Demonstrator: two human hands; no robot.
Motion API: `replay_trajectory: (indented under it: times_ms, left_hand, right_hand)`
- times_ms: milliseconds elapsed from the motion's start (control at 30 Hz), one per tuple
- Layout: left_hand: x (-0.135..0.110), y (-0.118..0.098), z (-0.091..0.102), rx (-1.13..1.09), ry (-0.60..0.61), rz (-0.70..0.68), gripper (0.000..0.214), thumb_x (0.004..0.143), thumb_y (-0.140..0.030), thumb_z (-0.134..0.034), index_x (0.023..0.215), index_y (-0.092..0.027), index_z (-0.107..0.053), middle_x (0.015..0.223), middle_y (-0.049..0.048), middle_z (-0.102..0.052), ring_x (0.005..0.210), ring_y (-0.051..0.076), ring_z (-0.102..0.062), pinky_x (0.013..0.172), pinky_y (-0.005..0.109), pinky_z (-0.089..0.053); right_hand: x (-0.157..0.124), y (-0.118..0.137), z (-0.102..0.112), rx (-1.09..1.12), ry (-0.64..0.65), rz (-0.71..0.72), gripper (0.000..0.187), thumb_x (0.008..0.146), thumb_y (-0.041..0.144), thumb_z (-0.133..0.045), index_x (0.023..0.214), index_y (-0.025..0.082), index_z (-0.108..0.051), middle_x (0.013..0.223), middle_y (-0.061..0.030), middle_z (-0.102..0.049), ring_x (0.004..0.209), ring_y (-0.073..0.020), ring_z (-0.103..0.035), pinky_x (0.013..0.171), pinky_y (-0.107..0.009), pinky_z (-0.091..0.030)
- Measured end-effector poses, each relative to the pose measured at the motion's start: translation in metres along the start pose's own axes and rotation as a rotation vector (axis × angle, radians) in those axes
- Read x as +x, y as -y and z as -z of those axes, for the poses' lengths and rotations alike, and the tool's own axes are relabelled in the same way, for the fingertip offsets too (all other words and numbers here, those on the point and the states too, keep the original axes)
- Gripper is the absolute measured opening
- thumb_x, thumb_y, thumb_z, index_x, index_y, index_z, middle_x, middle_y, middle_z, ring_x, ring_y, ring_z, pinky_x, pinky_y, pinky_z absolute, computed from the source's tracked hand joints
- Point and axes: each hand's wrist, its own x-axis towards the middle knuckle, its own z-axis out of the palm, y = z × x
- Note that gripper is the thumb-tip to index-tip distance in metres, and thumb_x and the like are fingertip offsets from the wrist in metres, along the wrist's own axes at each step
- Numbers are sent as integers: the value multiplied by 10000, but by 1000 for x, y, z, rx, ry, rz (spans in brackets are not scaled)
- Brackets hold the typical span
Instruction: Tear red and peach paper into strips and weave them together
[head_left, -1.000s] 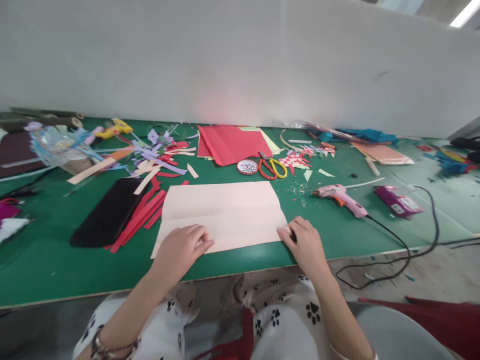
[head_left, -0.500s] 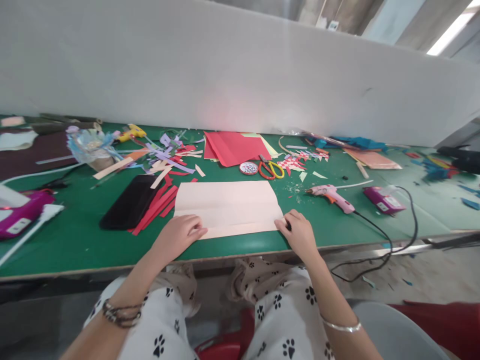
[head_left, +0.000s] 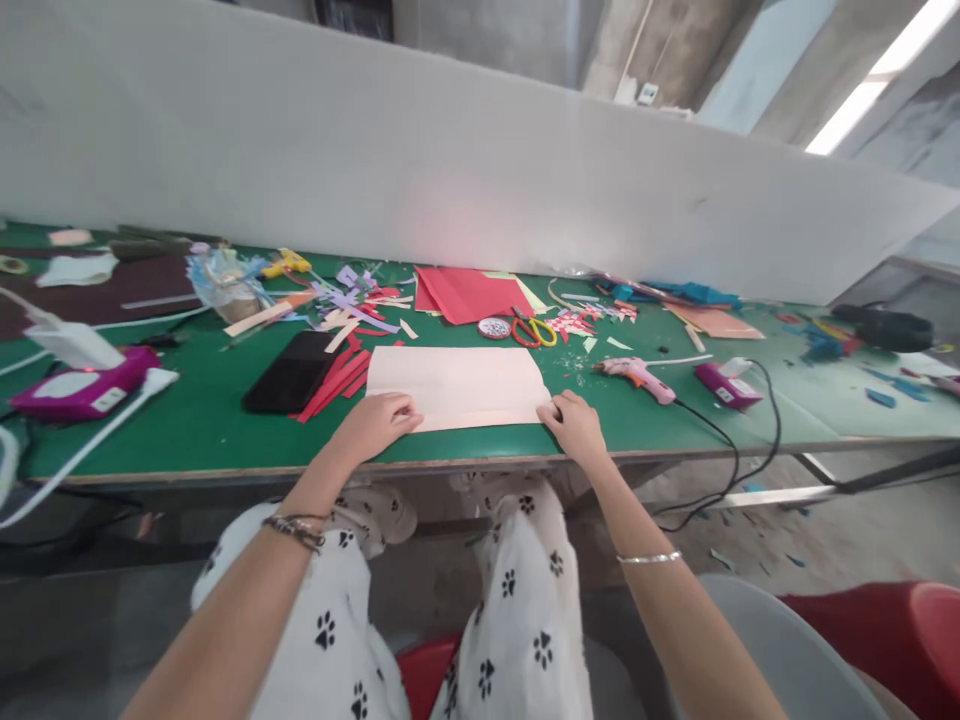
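Observation:
A pale pink sheet of paper (head_left: 457,382) lies on the green tabletop in front of me, with a narrow strip folded up along its near edge. At its near left corner, my left hand (head_left: 382,422) has its fingers curled and pinches the fold. My right hand (head_left: 574,425) grips the near right corner, thumb and fingers pressed together on the paper. The fingertips partly hide both corners. Just beyond the sheet lie red-and-yellow-handled scissors (head_left: 534,328) and a small round dish (head_left: 494,328) of tiny pieces.
A black phone (head_left: 289,372) rests beside red paper strips (head_left: 337,382) on the left. Red paper sheets (head_left: 472,295) lie at the back. On the right are a pink glue gun (head_left: 637,378) and a purple power socket (head_left: 727,385); another purple socket (head_left: 90,385) sits far left.
The whole view has shifted, so the table sits slightly higher. Both hands still hold the paper's near corners; the fold looks much the same.

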Motion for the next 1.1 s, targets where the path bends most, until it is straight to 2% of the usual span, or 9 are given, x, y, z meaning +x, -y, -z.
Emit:
replay_trajectory:
  times_ms: [200,400,633,800,1100]
  left_hand:
    - [-1,-4,3,0,18,11,226,813,-345,-461,650,-188,-459,664,-8,-531,648,147,-495,591,238,-328]
    - [1,3,3,-20,73,60,283,861,-351,-402,630,-190,-429,640,-12,-512,614,140,-489,585,246,-346]
    - [-1,16,-5,-28,79,8,259,876,-336,-408,666,-197,-469,650,-12,-530,605,138,-506,583,245,-356]
    - [2,13,1,-3,116,-8,266,886,-331,-391,671,-200,-476,649,-12,-539,605,142,-515,579,251,-353]
    - [0,13,2,40,39,-67,246,853,-336,-464,657,-189,-491,646,-8,-545,623,159,-520,580,273,-333]
  right_hand:
    - [-2,0,-2,-25,-6,29,285,859,345,-429,620,191,-448,746,-18,-492,730,-169,-459,606,-263,-267]
    - [-2,2,-4,24,76,-24,261,860,358,-461,653,198,-468,747,-14,-484,728,-184,-464,635,-281,-299]
    - [-2,5,-3,114,148,-94,223,874,347,-447,714,203,-501,772,-17,-496,728,-185,-461,663,-300,-321]
    - [0,4,0,152,160,-94,228,875,357,-444,725,201,-515,771,-19,-503,726,-183,-468,667,-305,-334]
    - [-1,2,-1,147,105,-45,263,862,383,-435,697,196,-518,742,-30,-514,693,-178,-480,653,-304,-351]
